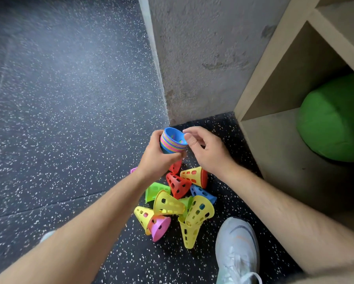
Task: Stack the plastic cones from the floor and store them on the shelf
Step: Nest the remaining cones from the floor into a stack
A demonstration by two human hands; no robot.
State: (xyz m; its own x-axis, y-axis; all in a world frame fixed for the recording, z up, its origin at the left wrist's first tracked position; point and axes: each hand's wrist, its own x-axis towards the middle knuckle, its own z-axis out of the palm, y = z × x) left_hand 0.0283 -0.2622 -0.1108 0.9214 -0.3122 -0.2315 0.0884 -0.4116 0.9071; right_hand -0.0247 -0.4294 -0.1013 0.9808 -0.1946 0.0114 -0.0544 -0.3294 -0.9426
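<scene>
Above floor [69, 119], left fingers [155, 138] clasp cone stack [173, 142], right fingers [194, 131] maybe touching.

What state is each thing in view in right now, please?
stack of cones: nested, held above the floor
left hand: grips the stack
right hand: fingers curled at the stack's rim, grip unclear
loose cones: heaped on the floor, tipped over
shelf: bottom compartment holds a green cushion

The left hand [158, 158] covers the lower part of the stack of cones [173, 141], whose nested rims are too fine to count. A pink cone [133, 170] shows only a sliver behind that hand's wrist. The left shoe [47, 235] is mostly behind the left forearm [80, 232]. The right shoe [236, 251] and green cushion [333, 124] are cut off by the edges. The floor [49, 58] at far left is blurred.
</scene>
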